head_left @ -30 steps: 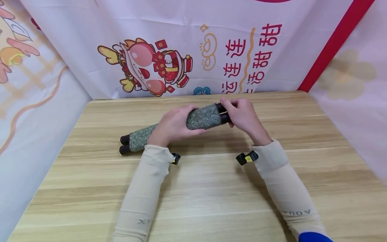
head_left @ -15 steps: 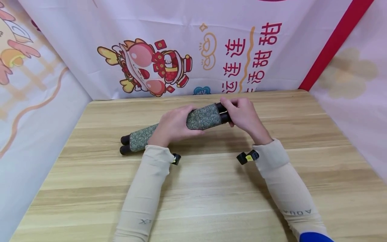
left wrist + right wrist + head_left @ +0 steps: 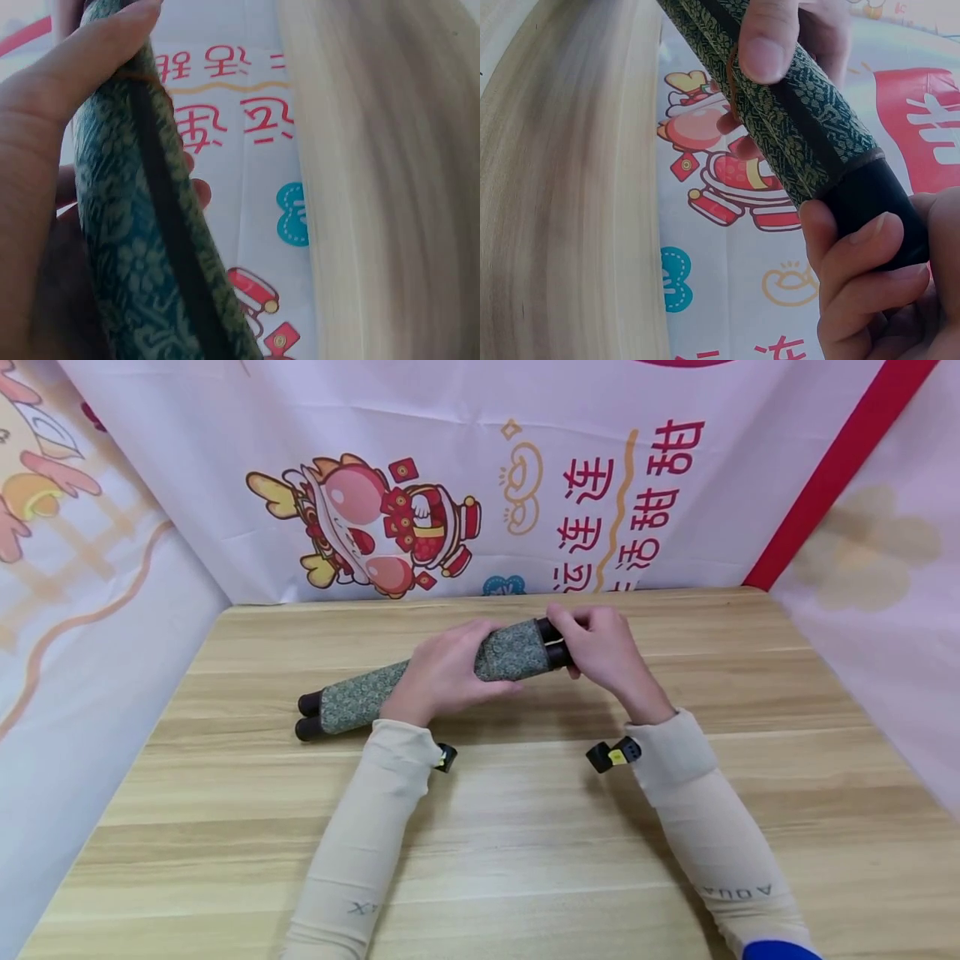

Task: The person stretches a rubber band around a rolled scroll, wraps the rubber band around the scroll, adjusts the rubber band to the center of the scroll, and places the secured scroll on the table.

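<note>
A rolled scroll [image 3: 517, 652], covered in green patterned brocade, slants across the far part of the table with its right end higher in the head view. Dark knobs [image 3: 310, 728] stick out in a pair at its left end. My left hand [image 3: 450, 675] grips the roll right of its middle, thumb along the near side. At the right end, my right hand [image 3: 609, 647] holds the dark knobs, its fingers curled round them in the right wrist view. Both wrist views show a dark strip along the brocade and a thin brown cord [image 3: 732, 79] near my left thumb.
The wood-grain table [image 3: 510, 860] runs back to a white printed cloth [image 3: 450, 410] with cartoon figures and red characters. More cloth hangs at the left and right sides. A small black device [image 3: 613, 753] sits at each wrist.
My left hand has slid slightly to the right along the scroll, baring more brocade on its left. The right hand keeps its hold on the knobs.
</note>
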Available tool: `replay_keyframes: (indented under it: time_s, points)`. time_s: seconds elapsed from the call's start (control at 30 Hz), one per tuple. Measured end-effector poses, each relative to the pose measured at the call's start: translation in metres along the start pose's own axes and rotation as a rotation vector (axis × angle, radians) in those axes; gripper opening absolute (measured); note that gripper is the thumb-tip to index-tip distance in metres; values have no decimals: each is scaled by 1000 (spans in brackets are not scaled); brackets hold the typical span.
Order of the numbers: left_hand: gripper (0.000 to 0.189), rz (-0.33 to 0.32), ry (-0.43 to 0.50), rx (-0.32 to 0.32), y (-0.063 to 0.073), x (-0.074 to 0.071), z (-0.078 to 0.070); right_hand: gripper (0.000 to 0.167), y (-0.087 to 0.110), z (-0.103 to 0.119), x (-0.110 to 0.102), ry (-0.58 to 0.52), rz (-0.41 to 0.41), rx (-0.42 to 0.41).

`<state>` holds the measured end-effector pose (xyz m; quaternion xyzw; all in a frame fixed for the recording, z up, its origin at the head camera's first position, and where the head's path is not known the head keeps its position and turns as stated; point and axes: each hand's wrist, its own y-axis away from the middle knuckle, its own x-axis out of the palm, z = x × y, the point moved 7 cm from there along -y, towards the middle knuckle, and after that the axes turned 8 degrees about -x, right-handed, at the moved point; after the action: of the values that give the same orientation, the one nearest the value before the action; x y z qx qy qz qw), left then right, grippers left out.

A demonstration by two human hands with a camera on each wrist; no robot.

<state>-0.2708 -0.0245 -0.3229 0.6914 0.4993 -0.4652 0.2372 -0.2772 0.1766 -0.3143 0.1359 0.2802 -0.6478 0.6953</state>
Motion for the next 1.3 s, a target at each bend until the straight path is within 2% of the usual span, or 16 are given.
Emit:
replay_keyframes:
  time_s: [0.37,0.6,0.73,0.9,1.17,1.3]
  points:
    - [86,76,4,-68,3,-8,18,56,0,-1,-1,0,10,20]
    - [96,26,-15,30,1,-3,-2,53,3,3,0,1,-3,-7]
    - [91,1,-27,24,0,-1,-6,52,3,7,2,1,-3,-30]
    - [84,1,4,6,0,-3,2,54,3,7,2,-5,1,-22]
    - [86,48,23,-18,0,-4,15,57,1,4,1,-16,15,-11]
    - [87,80,17,-61,1,-7,24,59,1,2,-3,-15,5,-4]
